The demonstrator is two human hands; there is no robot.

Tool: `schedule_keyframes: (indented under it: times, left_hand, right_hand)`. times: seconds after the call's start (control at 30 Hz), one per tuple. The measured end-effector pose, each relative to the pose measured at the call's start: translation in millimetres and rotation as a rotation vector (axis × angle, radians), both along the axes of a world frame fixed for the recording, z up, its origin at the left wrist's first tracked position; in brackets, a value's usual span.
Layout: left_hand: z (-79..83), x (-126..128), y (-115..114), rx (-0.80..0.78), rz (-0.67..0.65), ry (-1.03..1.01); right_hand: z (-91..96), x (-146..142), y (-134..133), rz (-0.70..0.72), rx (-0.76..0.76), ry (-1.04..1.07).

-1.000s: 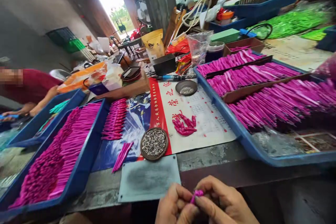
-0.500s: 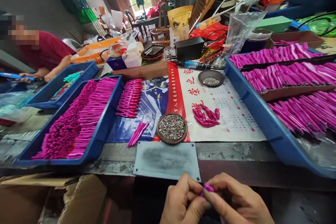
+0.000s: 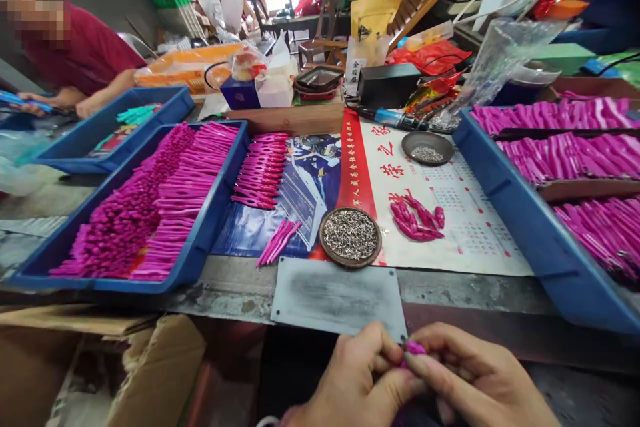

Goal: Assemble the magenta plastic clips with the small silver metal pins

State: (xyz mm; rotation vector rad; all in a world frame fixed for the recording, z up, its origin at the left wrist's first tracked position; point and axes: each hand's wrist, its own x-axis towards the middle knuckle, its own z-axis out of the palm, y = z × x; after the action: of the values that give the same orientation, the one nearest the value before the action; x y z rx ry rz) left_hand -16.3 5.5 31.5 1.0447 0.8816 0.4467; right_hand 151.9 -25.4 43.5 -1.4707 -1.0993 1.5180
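Note:
Low in front of me, my left hand (image 3: 353, 380) and my right hand (image 3: 475, 383) pinch together on one small magenta plastic piece (image 3: 415, 348), just below the table's front edge. Both hands' fingers are closed round it. Right above them lies a grey metal plate (image 3: 337, 297). Behind that sits a round dish of small metal pins (image 3: 350, 236), with a few loose magenta sticks (image 3: 278, 242) to its left and a small heap of magenta pieces (image 3: 416, 217) on a calendar sheet (image 3: 465, 227).
A blue tray of magenta pieces (image 3: 145, 213) stands at left, another blue tray (image 3: 520, 213) at right. A row of magenta clips (image 3: 263, 170) lies between. A second small pin dish (image 3: 427, 149) sits farther back. A person in red (image 3: 75, 60) works at far left. A cardboard box (image 3: 100, 367) stands below.
The view has swung left and down, so the left tray is now fuller in view and the right tray is cut off. My hands stay together on the magenta piece.

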Motion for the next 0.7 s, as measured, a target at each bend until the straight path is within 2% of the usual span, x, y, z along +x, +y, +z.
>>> schedule_keyframes:
  times: [0.1,0.2,0.33,0.47,0.57,0.7]
  left_hand:
    - [-7.9,4.0,-3.4,-0.134,0.007,-0.097]
    - [-8.2,9.7,-0.3,-0.246,0.024,-0.161]
    - [-1.3,12.9,19.6,-0.317,0.025,-0.262]
    - [6.4,14.4,43.8,-0.42,0.039,-0.314]
    - [7.6,16.9,55.7,-0.466,0.028,-0.344]
    - [4.4,22.7,63.9,-0.508,0.046,-0.313]
  right_hand:
    - [-4.4,2.8,2.2,0.031,-0.092,0.073]
    - [-5.5,4.1,11.3,0.037,-0.136,0.092]
    - [-5.4,8.8,37.1,0.026,-0.192,0.177]
    - [-9.4,14.1,63.2,0.022,-0.316,0.401]
    - [-12.4,14.5,73.8,0.0,-0.385,0.558]
    - [-14.8,14.2,78.8,-0.039,-0.378,0.607]
